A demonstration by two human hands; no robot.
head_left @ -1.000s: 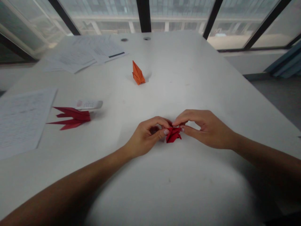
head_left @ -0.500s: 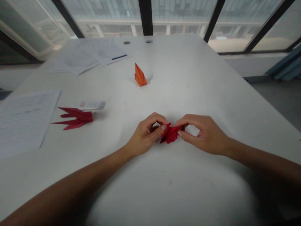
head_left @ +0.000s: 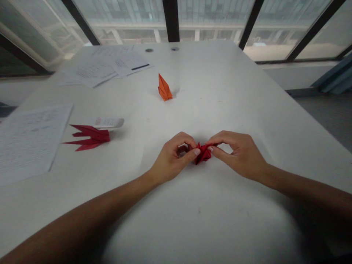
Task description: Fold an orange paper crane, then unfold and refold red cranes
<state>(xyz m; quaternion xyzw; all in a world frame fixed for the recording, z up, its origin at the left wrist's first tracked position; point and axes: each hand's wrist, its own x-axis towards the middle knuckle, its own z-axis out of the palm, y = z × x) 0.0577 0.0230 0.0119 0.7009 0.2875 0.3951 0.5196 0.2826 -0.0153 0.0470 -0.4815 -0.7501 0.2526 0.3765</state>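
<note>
A small red folded-paper figure [head_left: 202, 153] is held between my two hands, low over the white table [head_left: 198, 216]. My left hand [head_left: 176, 156] pinches its left side between thumb and fingers. On its right side, the thumb and index fingertip of my right hand [head_left: 238, 154] are closed on a point of the paper. Fingertips cover parts of the folds at both ends. Further back stands an orange folded-paper figure [head_left: 165, 88] with a pointed tip. Off to the left lies a dark red folded-paper piece [head_left: 90, 138] with several long points facing left.
Behind the dark red piece lies a small white packet-like item [head_left: 109, 122] with print on it. A written sheet [head_left: 30, 139] covers the left side, and printed papers [head_left: 101, 68] overlap at the back left. Windows [head_left: 209, 22] stand beyond the table's far edge.
The red paper figure has turned slightly between my fingers, and less of its left side shows. My left thumb has shifted right over it, and my right fingers grip a little higher.
</note>
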